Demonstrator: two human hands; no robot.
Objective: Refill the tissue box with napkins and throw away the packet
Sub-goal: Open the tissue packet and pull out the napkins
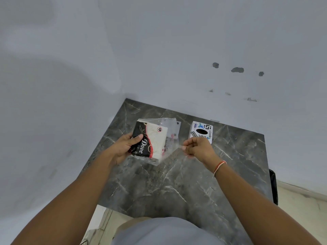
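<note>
A clear plastic napkin packet (155, 138) with a black, red and white printed label is held above the dark marble table (177, 183). My left hand (126, 147) grips its left end, thumb on the black label. My right hand (198, 147) pinches the packet's clear plastic edge at the right side. White napkins show inside the packet. A white tissue box (201, 131) with colourful stickers and a dark oval slot on top stands on the table just behind my right hand.
The table sits in a corner between grey-white walls (177, 50). A dark object (273, 186) hangs past the table's right edge. Pale floor (300, 209) shows at the right and below the table's front edge.
</note>
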